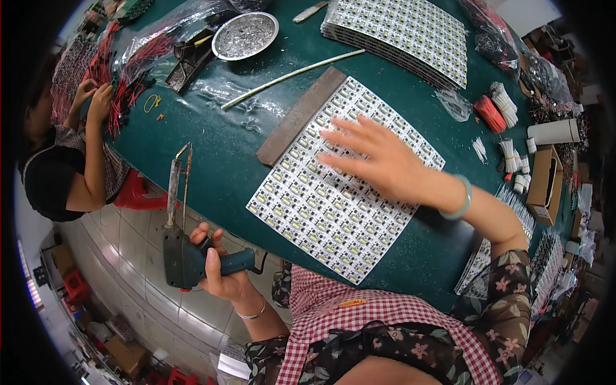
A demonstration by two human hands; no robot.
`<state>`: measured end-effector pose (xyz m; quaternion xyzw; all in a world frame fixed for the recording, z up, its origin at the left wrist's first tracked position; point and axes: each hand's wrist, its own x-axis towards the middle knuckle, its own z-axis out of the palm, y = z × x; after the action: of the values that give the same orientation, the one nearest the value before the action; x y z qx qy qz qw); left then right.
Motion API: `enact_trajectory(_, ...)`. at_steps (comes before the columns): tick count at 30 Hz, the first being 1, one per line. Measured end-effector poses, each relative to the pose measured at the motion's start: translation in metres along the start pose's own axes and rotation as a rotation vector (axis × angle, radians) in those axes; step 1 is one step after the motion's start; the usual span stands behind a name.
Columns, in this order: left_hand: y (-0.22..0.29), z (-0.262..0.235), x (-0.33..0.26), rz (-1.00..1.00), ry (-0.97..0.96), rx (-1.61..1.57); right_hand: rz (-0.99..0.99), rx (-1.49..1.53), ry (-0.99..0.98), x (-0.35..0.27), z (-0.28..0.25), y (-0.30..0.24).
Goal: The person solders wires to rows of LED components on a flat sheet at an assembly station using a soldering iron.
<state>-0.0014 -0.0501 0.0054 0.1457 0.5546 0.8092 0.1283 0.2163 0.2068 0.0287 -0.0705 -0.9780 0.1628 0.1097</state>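
Observation:
A soldering gun [179, 253] with a dark green body is in my left hand [223, 276], off the table's near-left edge. Its long barrel points up to a bent tip, and a thin rod runs alongside. My right hand [388, 160] has its fingers spread over a white circuit board panel [301, 224] covered in rows of small yellowish LED chips. Whether the palm rests on the panel or hovers just above, I cannot tell. Against the panel's upper-left edge lies a brown wooden bar [301, 117].
A stack of similar panels [410, 32] stands at the back. Farther left are a metal bowl [245, 36] of small bits, a dark tray [189, 61] and a thin stick [292, 78]. Bundled wires [504, 106] and a cardboard box [545, 186] sit right. A co-worker [67, 160] handles red wires.

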Motion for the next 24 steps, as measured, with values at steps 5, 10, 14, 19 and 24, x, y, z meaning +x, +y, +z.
enact_trajectory(5, -0.005, -0.002, 0.003, -0.018, -0.130, -0.123, -0.010, 0.104, 0.080, 0.065, 0.019, 0.058)
enact_trajectory(10, -0.003, -0.012, 0.004, -0.035, -0.095, -0.146, -0.072, 0.105, -0.127, 0.092, 0.015, 0.067)
enact_trajectory(14, -0.004, -0.015, 0.002, -0.091, -0.062, -0.147, -0.158, 0.078, -0.110, 0.095, 0.014, 0.067)
enact_trajectory(19, -0.001, -0.019, 0.001, -0.082, -0.071, -0.188, -0.209, 0.007, -0.094, 0.094, 0.007, 0.059)
enact_trajectory(24, -0.002, -0.019, 0.003, -0.104, -0.065, -0.205, -0.202, 0.027, -0.078, 0.092, 0.015, 0.054)
